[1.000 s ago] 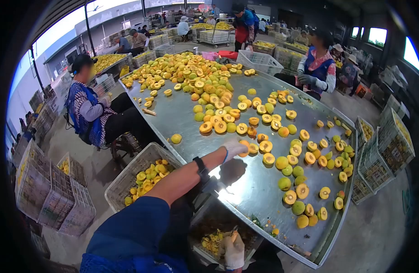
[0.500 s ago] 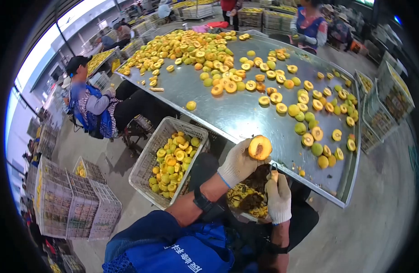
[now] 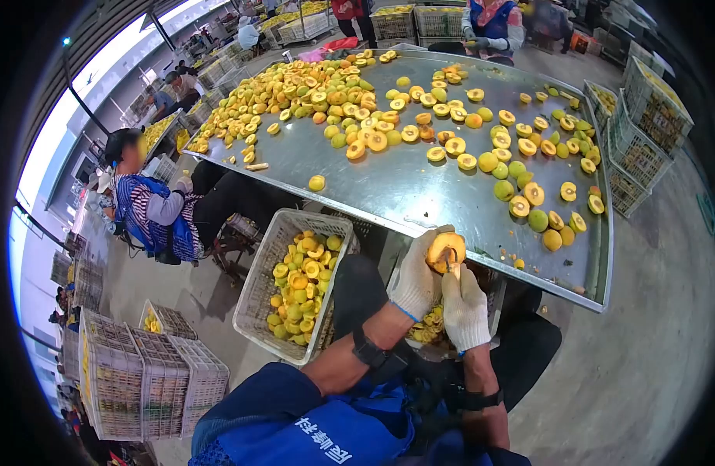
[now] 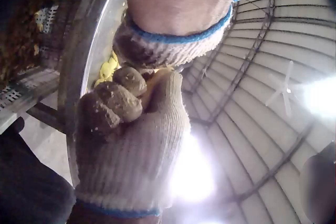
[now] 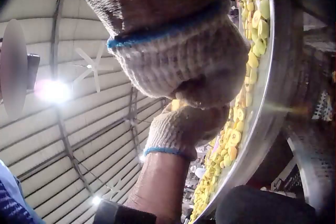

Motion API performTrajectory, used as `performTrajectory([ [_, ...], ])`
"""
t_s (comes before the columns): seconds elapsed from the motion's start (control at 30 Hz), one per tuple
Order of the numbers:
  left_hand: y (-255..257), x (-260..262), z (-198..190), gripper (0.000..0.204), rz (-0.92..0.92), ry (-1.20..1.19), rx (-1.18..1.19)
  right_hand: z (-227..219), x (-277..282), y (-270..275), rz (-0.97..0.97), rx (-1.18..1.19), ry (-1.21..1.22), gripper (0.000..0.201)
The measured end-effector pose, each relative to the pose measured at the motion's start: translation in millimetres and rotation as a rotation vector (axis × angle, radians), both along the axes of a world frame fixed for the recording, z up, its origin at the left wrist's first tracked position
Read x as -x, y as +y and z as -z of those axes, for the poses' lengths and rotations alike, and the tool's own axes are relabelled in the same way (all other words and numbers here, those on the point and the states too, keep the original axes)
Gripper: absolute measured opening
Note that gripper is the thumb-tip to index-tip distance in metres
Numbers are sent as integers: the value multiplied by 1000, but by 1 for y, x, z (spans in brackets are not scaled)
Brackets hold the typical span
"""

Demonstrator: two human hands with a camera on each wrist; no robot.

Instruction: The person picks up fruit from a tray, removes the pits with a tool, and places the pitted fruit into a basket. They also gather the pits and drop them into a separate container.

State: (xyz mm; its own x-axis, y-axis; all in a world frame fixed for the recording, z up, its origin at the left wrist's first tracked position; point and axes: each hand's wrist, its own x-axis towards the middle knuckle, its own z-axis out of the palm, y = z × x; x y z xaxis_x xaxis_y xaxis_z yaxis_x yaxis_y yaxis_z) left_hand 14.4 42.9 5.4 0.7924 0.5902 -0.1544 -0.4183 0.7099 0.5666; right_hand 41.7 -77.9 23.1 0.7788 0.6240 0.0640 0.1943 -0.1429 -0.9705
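In the head view my gloved left hand holds a halved yellow peach, cut face up, near the table's front edge. My gloved right hand grips the light handle of a small pitting tool, its dark metal tip at the brown hollow in the peach's cut face. Both hands meet closely in the wrist views, where the left glove and the right glove hide most of the fruit and tool. Beneath the hands is a crate with yellow scraps.
A metal table bears a large pile of peaches and scattered halves. To my left stands a crate of peach halves. Stacked crates stand at the lower left, others at the right. A person sits at the left side.
The left hand reached over the table to the fruit, then came back with a peach half. The right hand rose from the scrap crate, bringing the tool to the peach's cut face.
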Motion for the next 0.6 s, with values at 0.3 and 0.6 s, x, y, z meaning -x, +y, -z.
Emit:
performTrajectory([
  [0.3, -8, -5, -25, 42, -43, 89, 64, 1, 5, 2, -10, 23, 102, 23],
  [0.6, 0, -1, -26, 49, -65, 229, 88, 6, 10, 2, -73, 41, 22, 20],
])
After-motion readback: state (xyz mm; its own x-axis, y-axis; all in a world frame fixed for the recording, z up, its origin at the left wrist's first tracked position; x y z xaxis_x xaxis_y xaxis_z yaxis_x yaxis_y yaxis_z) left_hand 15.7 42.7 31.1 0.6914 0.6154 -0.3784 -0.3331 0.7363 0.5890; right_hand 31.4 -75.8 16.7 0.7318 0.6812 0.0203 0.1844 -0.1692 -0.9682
